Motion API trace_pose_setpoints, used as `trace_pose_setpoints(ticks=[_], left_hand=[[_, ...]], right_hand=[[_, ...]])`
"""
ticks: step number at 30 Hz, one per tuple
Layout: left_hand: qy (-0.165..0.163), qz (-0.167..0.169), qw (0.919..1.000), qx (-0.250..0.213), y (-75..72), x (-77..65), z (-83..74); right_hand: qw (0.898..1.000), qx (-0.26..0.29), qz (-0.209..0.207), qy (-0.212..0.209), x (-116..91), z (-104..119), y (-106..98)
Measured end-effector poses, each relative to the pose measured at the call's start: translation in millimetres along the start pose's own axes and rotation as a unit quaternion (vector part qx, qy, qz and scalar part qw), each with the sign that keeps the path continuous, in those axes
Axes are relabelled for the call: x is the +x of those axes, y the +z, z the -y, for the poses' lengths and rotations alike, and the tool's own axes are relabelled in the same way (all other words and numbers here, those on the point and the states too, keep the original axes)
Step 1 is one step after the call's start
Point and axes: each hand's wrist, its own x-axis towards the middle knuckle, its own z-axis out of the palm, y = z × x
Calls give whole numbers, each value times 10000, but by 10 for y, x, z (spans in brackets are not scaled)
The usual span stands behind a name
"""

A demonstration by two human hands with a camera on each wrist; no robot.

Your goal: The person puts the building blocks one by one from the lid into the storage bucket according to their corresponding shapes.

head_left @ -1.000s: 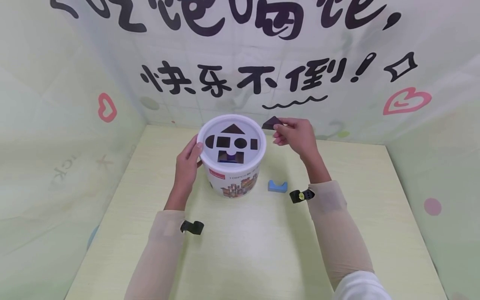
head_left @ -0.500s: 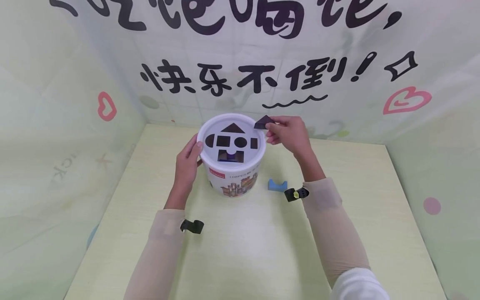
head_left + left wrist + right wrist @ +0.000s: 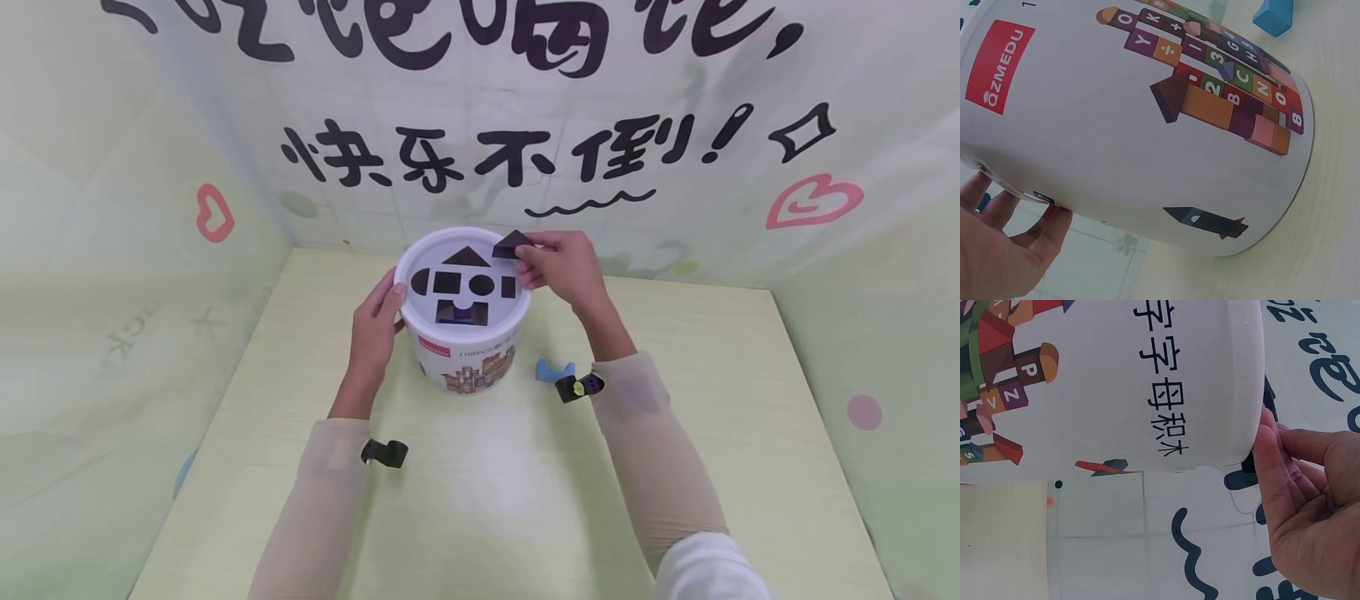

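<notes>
A white bucket point(image 3: 468, 367) printed with toy blocks stands upright on the table. Its lid point(image 3: 497, 315) has several shaped holes: a triangle, a square, a circle, a half-round, a small rectangle and a notched one. My left hand point(image 3: 372, 329) grips the bucket's left side, thumb on the rim; the left wrist view shows its fingers against the wall. Between thumb and fingers, my right hand point(image 3: 564, 265) pinches a dark triangular block point(image 3: 510, 244) over the lid's far right rim, right of the triangular hole. In the right wrist view the rim mostly hides that block.
A blue block point(image 3: 553, 369) with a curved notch lies on the pale table point(image 3: 480, 500) right of the bucket, close to the right wrist's black strap point(image 3: 573, 387). A printed backdrop point(image 3: 450, 100) rises behind the bucket and along both sides.
My right hand has moved left with the triangular block, from beside the bucket to over the lid's rim. The left hand and the bucket have stayed in place.
</notes>
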Motion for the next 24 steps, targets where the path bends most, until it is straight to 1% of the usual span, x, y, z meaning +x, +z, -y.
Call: trace_pose_setpoints(ticks=[9,15,18,24], left_hand=[[-19,-42,10000,-24,8,5,2],[-8,-66,10000,-66,4,6,9],[-22,-52,10000,-52,5,5,10],[33,-53,9998,-173,3,7,16]], right_hand=[[10000,21,25,-7,15,47,87],[9998,-170,58,-63,12,85,165],[9998,-183,87,-12,20,97,200],[9998,-70,164,97,25,108,262]])
